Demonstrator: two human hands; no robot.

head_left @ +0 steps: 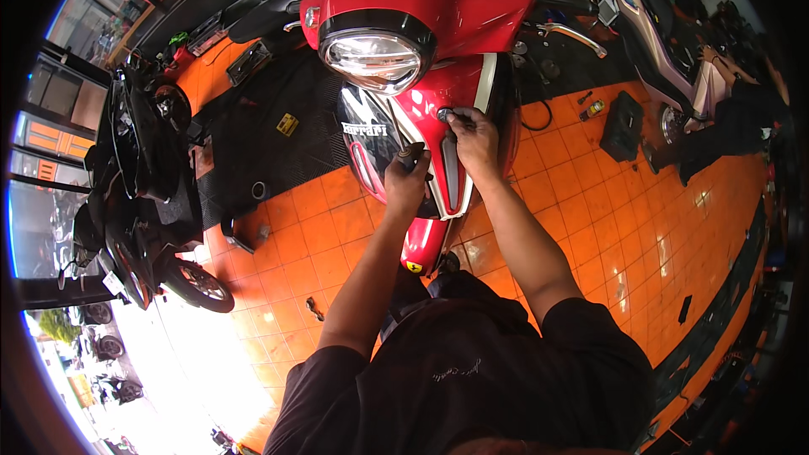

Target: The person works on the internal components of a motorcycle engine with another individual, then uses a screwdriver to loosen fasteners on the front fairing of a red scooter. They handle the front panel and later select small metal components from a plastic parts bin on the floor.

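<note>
A red scooter (438,88) with black and white side panels stands right in front of me. My right hand (475,145) is at the upper part of its front panel, thumb and fingers pinching a small round dark piece (444,115) against or just off the red surface. I cannot tell whether that piece is fixed there. Lower and to the left, my left hand (404,190) is closed around a dark tool with a rounded handle end (411,152); its working tip does not show. The headlight (373,59) sits above both hands.
A black motorcycle (139,168) stands at the left, a pale one (649,42) at the upper right. Beside that one a person (725,118) is working low down. A dark case (622,125) and a small yellow box (287,125) lie on the floor and mat.
</note>
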